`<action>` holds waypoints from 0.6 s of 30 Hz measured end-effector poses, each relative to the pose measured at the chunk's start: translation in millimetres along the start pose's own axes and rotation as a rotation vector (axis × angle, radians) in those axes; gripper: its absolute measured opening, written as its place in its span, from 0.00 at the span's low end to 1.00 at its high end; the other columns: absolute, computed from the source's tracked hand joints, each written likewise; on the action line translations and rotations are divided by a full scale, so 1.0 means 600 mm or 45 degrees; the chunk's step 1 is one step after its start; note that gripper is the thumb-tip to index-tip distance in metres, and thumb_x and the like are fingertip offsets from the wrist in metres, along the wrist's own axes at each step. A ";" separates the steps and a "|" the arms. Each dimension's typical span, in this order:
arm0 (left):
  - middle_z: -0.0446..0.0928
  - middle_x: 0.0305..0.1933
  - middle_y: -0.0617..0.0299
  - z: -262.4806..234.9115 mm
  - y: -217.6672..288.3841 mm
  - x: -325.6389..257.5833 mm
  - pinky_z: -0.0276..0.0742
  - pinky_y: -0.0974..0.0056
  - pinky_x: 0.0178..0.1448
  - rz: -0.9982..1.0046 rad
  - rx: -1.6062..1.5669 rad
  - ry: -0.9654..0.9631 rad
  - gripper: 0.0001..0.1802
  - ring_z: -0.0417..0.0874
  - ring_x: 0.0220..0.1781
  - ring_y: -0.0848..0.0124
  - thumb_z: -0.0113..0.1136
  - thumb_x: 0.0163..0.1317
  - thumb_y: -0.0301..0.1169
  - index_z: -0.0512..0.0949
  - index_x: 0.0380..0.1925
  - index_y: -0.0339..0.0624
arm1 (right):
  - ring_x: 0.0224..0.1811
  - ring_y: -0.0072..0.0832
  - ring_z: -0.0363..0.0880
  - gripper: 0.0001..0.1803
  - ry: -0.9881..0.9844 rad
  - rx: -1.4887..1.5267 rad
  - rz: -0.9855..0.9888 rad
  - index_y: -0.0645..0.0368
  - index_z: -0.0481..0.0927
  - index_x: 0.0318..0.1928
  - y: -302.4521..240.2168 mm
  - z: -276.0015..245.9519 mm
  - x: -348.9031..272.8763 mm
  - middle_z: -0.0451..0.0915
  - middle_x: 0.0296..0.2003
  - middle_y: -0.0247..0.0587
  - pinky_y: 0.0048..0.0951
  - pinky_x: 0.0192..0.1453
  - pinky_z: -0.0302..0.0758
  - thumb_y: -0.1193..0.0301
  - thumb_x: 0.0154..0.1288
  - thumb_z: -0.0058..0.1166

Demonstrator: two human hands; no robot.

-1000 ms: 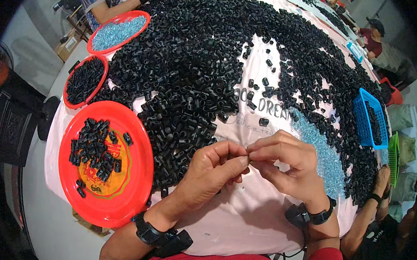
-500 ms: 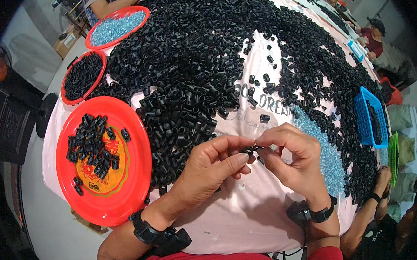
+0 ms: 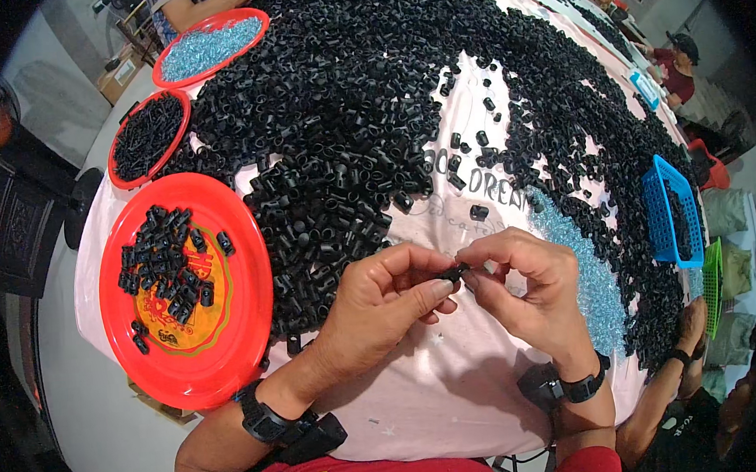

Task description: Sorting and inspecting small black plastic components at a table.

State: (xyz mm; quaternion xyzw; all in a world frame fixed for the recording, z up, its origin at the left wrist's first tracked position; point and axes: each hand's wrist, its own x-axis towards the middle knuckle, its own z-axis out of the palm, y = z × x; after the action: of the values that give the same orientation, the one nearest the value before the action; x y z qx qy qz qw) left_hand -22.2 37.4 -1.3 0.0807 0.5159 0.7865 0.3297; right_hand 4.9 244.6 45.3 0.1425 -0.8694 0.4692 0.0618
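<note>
Both hands meet over the bench [image 3: 458,379], which is covered in pale cloth, and share one small black plastic piece [image 3: 452,274]. The left hand [image 3: 383,310] has its grip closed on the piece's left end, thumb and forefinger pinched tight with the other fingers curled under. The right hand [image 3: 530,282] pinches the right end in the same way, its fingertips nearly touching those of the left. Just beyond the grip begins the great heap of black pieces [image 3: 344,133], which curves away to the right. Right of the grip and just beside the right hand lies a strip of pale blue beads [image 3: 587,278]. Left of the grip, near the bench edge, sits a red plate [image 3: 243,307] with a small pile of black pieces. Bare cloth lies below the grip, toward the person.
</note>
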 end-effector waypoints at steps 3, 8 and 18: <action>0.86 0.49 0.59 0.002 0.000 -0.001 0.84 0.73 0.47 0.011 0.011 0.012 0.13 0.89 0.46 0.74 0.63 0.73 0.26 0.79 0.55 0.35 | 0.34 0.26 0.85 0.11 -0.013 -0.003 -0.016 0.64 0.88 0.43 0.006 0.001 0.000 0.88 0.37 0.44 0.25 0.34 0.79 0.81 0.59 0.64; 0.86 0.46 0.59 0.004 -0.001 -0.002 0.83 0.73 0.46 -0.007 0.003 0.031 0.12 0.89 0.44 0.74 0.63 0.72 0.26 0.80 0.53 0.35 | 0.32 0.27 0.84 0.10 -0.041 -0.013 -0.011 0.64 0.87 0.41 0.003 -0.003 0.001 0.87 0.35 0.43 0.26 0.34 0.79 0.82 0.57 0.64; 0.84 0.33 0.67 0.016 -0.020 -0.011 0.76 0.75 0.35 0.163 0.227 0.191 0.06 0.82 0.33 0.84 0.64 0.70 0.23 0.83 0.45 0.35 | 0.36 0.39 0.85 0.12 -0.032 -0.153 -0.277 0.63 0.84 0.37 0.009 0.006 -0.001 0.86 0.35 0.46 0.34 0.38 0.80 0.85 0.51 0.67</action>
State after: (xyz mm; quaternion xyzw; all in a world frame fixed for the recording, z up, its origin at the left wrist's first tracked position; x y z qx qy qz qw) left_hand -7.5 43.8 -6.2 0.0834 0.6008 0.7607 0.2309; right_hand 4.0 244.5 38.4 0.2377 -0.8760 0.4051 0.1098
